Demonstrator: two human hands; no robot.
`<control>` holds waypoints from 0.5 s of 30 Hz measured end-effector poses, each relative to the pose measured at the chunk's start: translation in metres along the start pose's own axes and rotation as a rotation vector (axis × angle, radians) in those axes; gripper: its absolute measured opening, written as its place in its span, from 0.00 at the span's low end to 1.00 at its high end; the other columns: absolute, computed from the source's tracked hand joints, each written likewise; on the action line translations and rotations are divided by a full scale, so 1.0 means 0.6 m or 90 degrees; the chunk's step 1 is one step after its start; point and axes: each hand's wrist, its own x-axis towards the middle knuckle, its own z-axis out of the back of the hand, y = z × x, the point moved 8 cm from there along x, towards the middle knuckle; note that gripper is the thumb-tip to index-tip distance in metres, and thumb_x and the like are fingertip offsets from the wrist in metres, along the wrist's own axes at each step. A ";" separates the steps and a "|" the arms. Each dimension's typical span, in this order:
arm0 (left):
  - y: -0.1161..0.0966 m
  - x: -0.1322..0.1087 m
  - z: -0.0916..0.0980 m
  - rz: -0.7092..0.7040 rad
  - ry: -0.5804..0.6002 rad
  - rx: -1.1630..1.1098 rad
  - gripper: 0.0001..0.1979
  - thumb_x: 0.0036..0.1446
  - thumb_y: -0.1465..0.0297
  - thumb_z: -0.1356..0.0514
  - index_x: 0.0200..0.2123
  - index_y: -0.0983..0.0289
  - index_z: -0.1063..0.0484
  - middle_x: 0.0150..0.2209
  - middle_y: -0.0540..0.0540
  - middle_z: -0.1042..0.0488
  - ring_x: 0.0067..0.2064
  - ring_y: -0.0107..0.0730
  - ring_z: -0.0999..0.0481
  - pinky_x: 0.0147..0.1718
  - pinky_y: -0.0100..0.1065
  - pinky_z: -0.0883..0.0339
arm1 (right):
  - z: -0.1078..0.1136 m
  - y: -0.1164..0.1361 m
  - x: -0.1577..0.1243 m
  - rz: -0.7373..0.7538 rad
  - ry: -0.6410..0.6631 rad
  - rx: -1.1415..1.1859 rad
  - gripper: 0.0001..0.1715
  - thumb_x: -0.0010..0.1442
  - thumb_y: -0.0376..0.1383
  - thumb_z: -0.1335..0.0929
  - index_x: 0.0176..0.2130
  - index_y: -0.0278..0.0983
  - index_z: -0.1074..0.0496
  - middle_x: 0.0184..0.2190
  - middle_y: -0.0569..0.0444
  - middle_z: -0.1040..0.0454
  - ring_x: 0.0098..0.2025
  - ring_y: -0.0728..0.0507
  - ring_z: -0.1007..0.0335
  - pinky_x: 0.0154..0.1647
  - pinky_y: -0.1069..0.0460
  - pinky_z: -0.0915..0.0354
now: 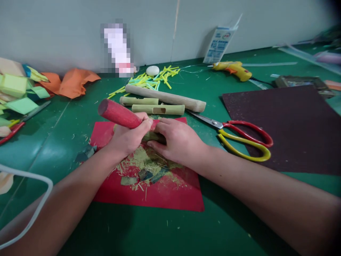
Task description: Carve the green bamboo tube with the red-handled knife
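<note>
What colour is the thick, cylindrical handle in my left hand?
The handle is red, with a darker end; the head view shows it best.

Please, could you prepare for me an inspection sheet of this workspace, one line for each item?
Surface: green table; red sheet on it, strewn with shavings.
Job's things: red handle, lower end hidden; bamboo piece, partly covered.
Clutter: scissors, bamboo lengths, straw pieces, orange paper, dark brown sheet.
Hands: left hand grips the red handle; right hand holds the bamboo piece.
Cables: dark cord at the yellow glue gun; white loop at lower left, perhaps a cable.
Surroundings: pale wall, carton near it, pixelated item.
</note>
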 end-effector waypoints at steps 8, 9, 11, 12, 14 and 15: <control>-0.009 0.002 -0.004 -0.029 0.021 0.053 0.14 0.58 0.65 0.45 0.21 0.61 0.39 0.22 0.47 0.37 0.27 0.28 0.39 0.27 0.32 0.44 | -0.001 -0.001 0.002 -0.004 0.012 0.000 0.13 0.63 0.41 0.32 0.39 0.32 0.26 0.40 0.46 0.25 0.40 0.42 0.31 0.40 0.49 0.40; -0.012 0.002 -0.005 -0.045 0.031 0.058 0.14 0.58 0.65 0.45 0.21 0.61 0.39 0.22 0.47 0.37 0.27 0.28 0.39 0.27 0.32 0.44 | -0.002 -0.001 0.002 -0.007 0.017 0.004 0.13 0.64 0.41 0.33 0.39 0.32 0.26 0.40 0.46 0.25 0.41 0.42 0.31 0.41 0.49 0.40; -0.016 0.001 -0.009 -0.067 0.050 0.059 0.15 0.57 0.65 0.45 0.20 0.62 0.41 0.21 0.47 0.39 0.26 0.28 0.40 0.26 0.32 0.44 | -0.003 -0.002 0.001 -0.008 0.021 0.011 0.13 0.64 0.41 0.33 0.40 0.32 0.26 0.41 0.46 0.25 0.41 0.42 0.31 0.41 0.49 0.40; -0.015 0.000 -0.010 -0.063 0.059 0.048 0.15 0.57 0.66 0.45 0.19 0.62 0.42 0.20 0.47 0.41 0.25 0.27 0.42 0.26 0.32 0.45 | -0.002 -0.002 0.001 -0.007 0.021 0.011 0.13 0.64 0.41 0.33 0.40 0.32 0.26 0.41 0.46 0.25 0.41 0.42 0.31 0.41 0.49 0.40; -0.006 -0.002 -0.011 -0.025 0.064 0.003 0.16 0.54 0.67 0.45 0.18 0.61 0.45 0.20 0.47 0.44 0.25 0.27 0.44 0.25 0.32 0.47 | -0.001 0.000 0.001 0.000 0.018 0.002 0.13 0.64 0.41 0.32 0.39 0.32 0.26 0.40 0.46 0.25 0.40 0.42 0.31 0.40 0.49 0.40; 0.000 -0.003 -0.011 0.003 0.058 -0.032 0.15 0.53 0.67 0.45 0.18 0.61 0.46 0.19 0.47 0.46 0.24 0.26 0.45 0.24 0.32 0.49 | -0.001 0.000 0.001 0.003 0.015 -0.005 0.13 0.64 0.41 0.32 0.38 0.32 0.27 0.39 0.46 0.25 0.40 0.42 0.32 0.40 0.49 0.41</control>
